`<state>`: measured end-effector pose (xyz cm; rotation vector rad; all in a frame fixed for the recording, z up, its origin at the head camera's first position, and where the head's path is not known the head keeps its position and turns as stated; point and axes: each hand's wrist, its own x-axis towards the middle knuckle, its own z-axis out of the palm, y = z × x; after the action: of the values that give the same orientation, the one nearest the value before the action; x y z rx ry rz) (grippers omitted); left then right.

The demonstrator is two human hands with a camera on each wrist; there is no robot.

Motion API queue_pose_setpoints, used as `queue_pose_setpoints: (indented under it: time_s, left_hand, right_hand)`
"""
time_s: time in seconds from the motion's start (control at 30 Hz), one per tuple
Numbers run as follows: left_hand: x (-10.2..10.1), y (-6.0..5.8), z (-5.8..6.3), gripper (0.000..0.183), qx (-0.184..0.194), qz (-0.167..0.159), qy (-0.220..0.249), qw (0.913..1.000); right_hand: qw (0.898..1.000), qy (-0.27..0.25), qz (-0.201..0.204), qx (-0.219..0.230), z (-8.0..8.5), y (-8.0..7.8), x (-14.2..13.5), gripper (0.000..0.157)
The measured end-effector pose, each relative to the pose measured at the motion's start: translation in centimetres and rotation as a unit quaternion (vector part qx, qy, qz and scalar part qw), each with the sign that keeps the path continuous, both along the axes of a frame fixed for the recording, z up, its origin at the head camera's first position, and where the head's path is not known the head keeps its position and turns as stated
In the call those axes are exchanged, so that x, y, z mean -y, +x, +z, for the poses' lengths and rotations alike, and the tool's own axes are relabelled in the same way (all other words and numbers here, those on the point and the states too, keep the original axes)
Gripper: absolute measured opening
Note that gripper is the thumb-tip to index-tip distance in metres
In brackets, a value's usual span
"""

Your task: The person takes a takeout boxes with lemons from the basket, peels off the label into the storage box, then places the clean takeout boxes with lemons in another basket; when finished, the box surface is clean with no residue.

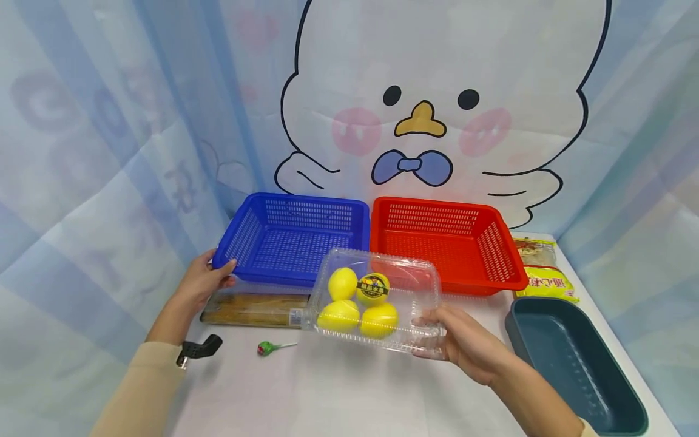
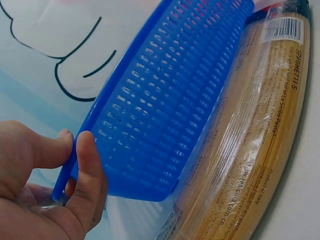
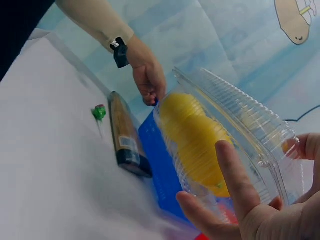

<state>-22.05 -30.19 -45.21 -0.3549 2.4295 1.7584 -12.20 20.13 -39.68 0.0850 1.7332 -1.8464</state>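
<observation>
My left hand point(image 1: 201, 283) pinches the front left corner rim of a blue plastic basket point(image 1: 306, 280); thumb and fingers point(image 2: 90, 165) show on both sides of the rim in the left wrist view. With my right hand point(image 1: 464, 340) I grip the right end of a clear plastic fruit box point(image 1: 409, 303), tilted and held up in front of the baskets. Inside it, several yellow lemons point(image 1: 343, 284) lie toward the left end, and a dark label sits over one. A pack of spaghetti point(image 2: 250, 125) lies in front of the blue basket, its right end partly covered by the box in the head view.
Right of the blue basket stands a red basket point(image 1: 505, 282). A green-wrapped lollipop point(image 1: 266, 348) lies on the white table point(image 1: 306, 400). At the right are a dark teal tub point(image 1: 579, 364) and a yellow food packet point(image 1: 546, 282). Printed curtains point(image 1: 136, 152) enclose the table.
</observation>
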Motion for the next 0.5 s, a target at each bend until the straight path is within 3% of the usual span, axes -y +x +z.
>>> queue_pose_setpoints:
  time_s: [0.4, 0.5]
  left_hand:
    - [0.2, 0.1, -0.2, 0.082, 0.007, -0.003, -0.003, 1.0]
    - [0.2, 0.0, -0.1, 0.083, 0.007, -0.004, 0.0, 1.0]
  right_hand:
    - [0.999, -0.018, 0.032, 0.035, -3.3, 2.1, -3.2, 0.019]
    - [0.998, -0.017, 0.041, 0.04, -4.3, 2.2, -3.7, 0.018]
